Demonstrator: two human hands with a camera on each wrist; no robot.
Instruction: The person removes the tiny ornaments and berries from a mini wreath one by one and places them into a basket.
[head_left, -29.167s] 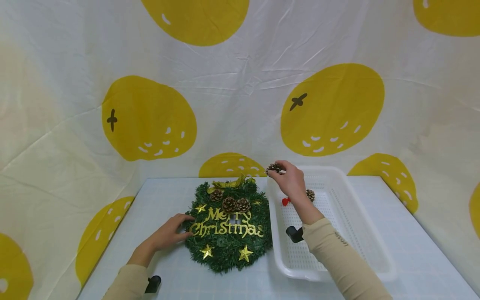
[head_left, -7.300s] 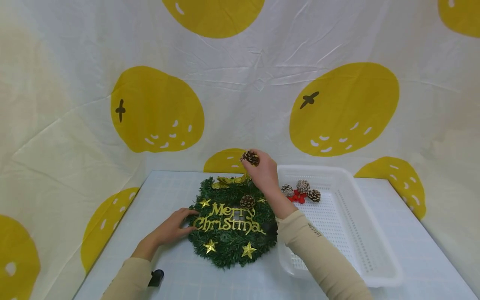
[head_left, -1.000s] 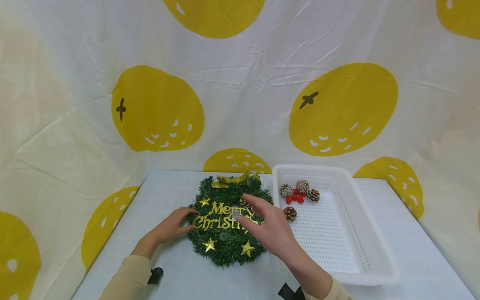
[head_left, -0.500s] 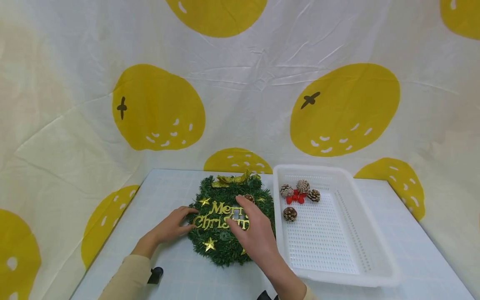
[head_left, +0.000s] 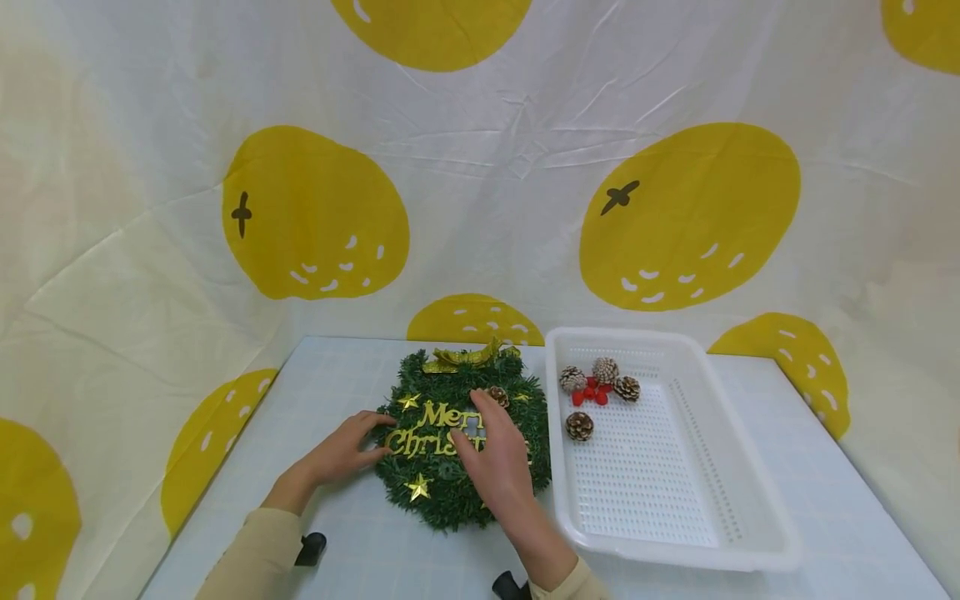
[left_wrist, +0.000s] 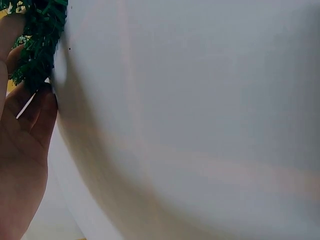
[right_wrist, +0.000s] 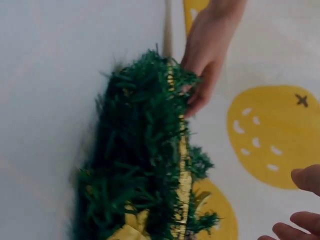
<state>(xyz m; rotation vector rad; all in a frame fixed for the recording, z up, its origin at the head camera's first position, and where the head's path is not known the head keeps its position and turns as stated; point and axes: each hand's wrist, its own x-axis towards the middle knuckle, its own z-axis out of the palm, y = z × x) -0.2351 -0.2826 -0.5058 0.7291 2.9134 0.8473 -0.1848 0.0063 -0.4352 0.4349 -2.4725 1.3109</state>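
A green Christmas wreath lies on the table, bearing gold "Merry Christmas" lettering, gold stars and a gold bow. At its left edge my left hand holds it; the left wrist view has fingers under the greenery and others above. My right hand, thumb and fingers spread apart with nothing between them, hovers over the right half, covering part of the lettering. One pinecone sits on the wreath just beyond its fingertips. In the right wrist view the wreath appears side-on.
Right of the wreath stands a white perforated basket. Several pinecones and a cluster of red berries lie in its left part. A curtain with yellow fruit prints hangs behind the table.
Since the earliest frames, pinecones have gone from the wreath to the basket, and more red berries show there. Over the last second my empty right hand moved left over the wreath; the left stayed.
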